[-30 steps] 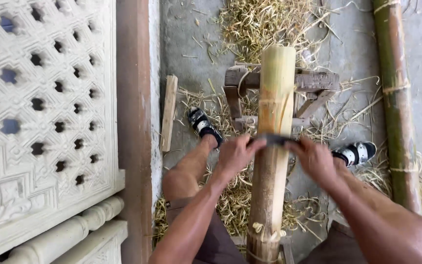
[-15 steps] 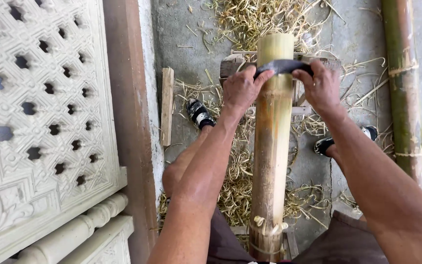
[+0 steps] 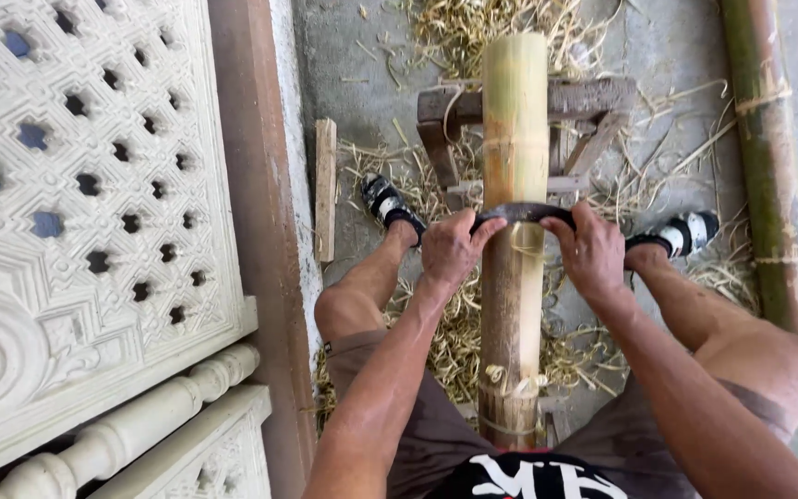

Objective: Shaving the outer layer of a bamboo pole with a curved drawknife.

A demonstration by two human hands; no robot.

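I see the left hand [image 3: 450,248] and right hand [image 3: 591,251] each wrapped tight round one end of a dark curved blade [image 3: 521,213]. Blade lies across the bamboo pole [image 3: 514,166], touching it about mid-length. Fingers curled closed on the handles, thumbs on top.

Pole runs near to far between my knees, near end low by my shorts, far end resting on a rough wooden stand [image 3: 593,97]. Far part of the pole is pale yellow and clean, near part brown and rough, with curled shavings hanging off it close to me.

Floor [image 3: 362,65] is grey concrete, littered with straw-like shavings [image 3: 459,32], thickest at the far end and under the pole. A short wood slat [image 3: 325,189] lies flat on the floor left of the stand, near the left foot. Both feet in black sandals, left one [image 3: 385,203] just left of the pole, right one [image 3: 685,231] well to the right.

A second bamboo pole [image 3: 768,166], green-brown, lies on the floor far right, running near to far, apart from the worked one.

Left side of the scene: a brown wooden post [image 3: 251,185] upright beside a white carved panel [image 3: 76,185] with star-shaped holes. Below it, a white turned baluster [image 3: 131,430] at near left. Daylight, looks outdoors or an open yard.
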